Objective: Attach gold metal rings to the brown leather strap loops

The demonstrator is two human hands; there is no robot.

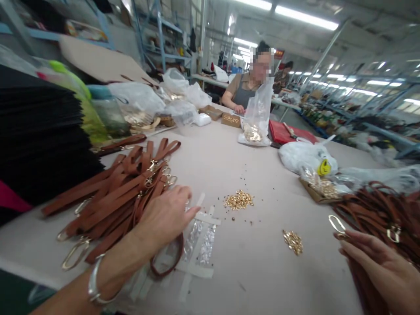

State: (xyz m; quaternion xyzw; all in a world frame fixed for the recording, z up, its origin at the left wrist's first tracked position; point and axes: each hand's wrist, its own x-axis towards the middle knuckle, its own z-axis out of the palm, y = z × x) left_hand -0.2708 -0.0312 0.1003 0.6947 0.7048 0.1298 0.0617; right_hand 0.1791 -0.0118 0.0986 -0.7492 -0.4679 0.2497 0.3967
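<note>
My left hand (169,214) lies over the right edge of a pile of brown straps (114,192) with gold clasps. Its thumb is spread from the fingers, and I see nothing gripped between them. Under that wrist a brown strap loop (166,274) curves beside clear taped-down strips (206,245). At the right, my right hand (377,258) is closed on a brown strap (367,284); a gold oval ring (337,223) sticks out past the fingertips. Small gold fittings lie in a larger heap (239,200) mid-table and a smaller heap (293,242) nearer the right hand.
A second strap pile (387,210) lies at right, by a box of bagged fittings (318,190) and a white bag (308,155). A black stack (39,135) rises at left. Across the table (203,153), a person (246,87) sits behind a clear bag (257,118).
</note>
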